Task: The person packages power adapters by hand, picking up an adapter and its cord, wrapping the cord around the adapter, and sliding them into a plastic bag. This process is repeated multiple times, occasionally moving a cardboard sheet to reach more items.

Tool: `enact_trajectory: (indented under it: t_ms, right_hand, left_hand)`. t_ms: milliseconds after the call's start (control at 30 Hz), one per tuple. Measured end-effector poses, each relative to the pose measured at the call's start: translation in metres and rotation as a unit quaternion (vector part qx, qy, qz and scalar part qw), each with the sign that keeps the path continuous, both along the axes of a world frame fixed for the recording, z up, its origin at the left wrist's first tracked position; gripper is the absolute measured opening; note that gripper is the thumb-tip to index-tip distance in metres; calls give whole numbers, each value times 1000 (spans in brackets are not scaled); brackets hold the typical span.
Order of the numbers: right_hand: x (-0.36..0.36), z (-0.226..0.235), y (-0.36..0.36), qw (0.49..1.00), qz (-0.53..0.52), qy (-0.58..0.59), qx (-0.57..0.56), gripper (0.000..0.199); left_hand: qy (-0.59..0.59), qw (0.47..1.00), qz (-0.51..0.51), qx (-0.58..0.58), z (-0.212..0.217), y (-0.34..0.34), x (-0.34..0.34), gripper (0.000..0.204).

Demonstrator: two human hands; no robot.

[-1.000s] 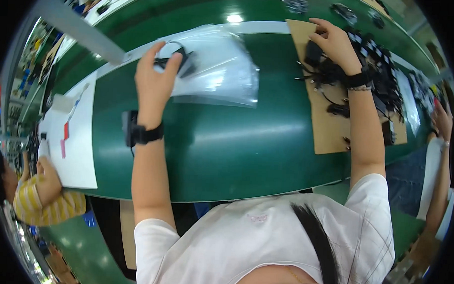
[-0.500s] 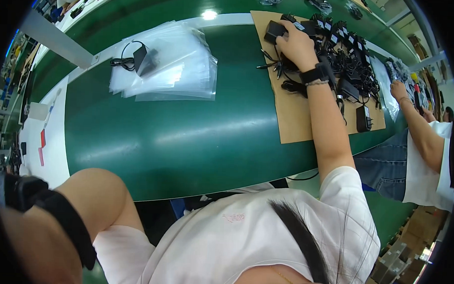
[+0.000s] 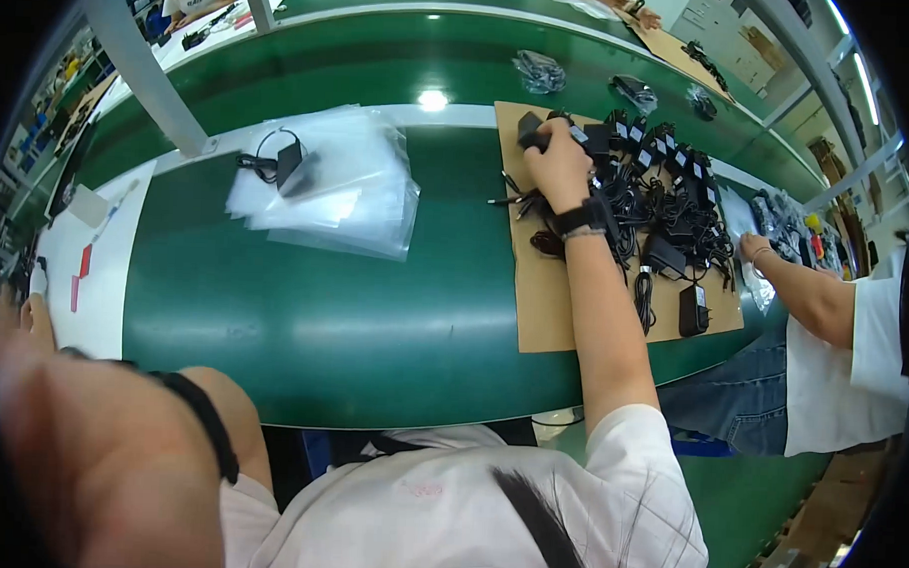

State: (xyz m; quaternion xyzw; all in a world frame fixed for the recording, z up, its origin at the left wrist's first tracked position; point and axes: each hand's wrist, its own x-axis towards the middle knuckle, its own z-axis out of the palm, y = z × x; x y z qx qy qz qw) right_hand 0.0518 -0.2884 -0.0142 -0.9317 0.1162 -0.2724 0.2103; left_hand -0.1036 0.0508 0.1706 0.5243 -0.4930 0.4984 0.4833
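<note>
My right hand (image 3: 562, 168) reaches onto a brown cardboard sheet (image 3: 546, 312), its fingers closed round a black power adapter (image 3: 529, 129) at the sheet's far left corner. Many more black adapters (image 3: 666, 253) with tangled cords crowd the sheet beside my wrist. My left hand (image 3: 63, 451) is raised close to the camera at the lower left, large and blurred, so its fingers cannot be read. Farther off, a fanned stack of clear plastic bags (image 3: 362, 196) lies on the green table, and one adapter (image 3: 290, 170) with a coiled cord rests on top.
A co-worker's arm (image 3: 810, 291) reaches in at the right, by bagged items. Someone's hand (image 3: 39, 315) shows at the left edge, near a white surface (image 3: 109, 292) with red pieces. Bagged adapters (image 3: 539, 73) lie beyond a pale rail. A metal post (image 3: 147, 68) rises at the far left.
The view has tipped up, so the table sits lower in the picture. My right hand stays on the adapter. My left hand and forearm loom larger and more blurred at the left.
</note>
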Motion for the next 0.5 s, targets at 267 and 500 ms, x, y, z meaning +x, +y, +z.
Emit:
enact_trajectory:
  t_ms: [267,500]
  right_hand:
    - [-94,78,99,890,422,-160,-60,28]
    - [-80,32,108,790,565,62,233,90]
  left_hand:
    - [685,608,-388,-101,-115,-72,82,52]
    - [559,645,-424,-301,-96,-48,104,28]
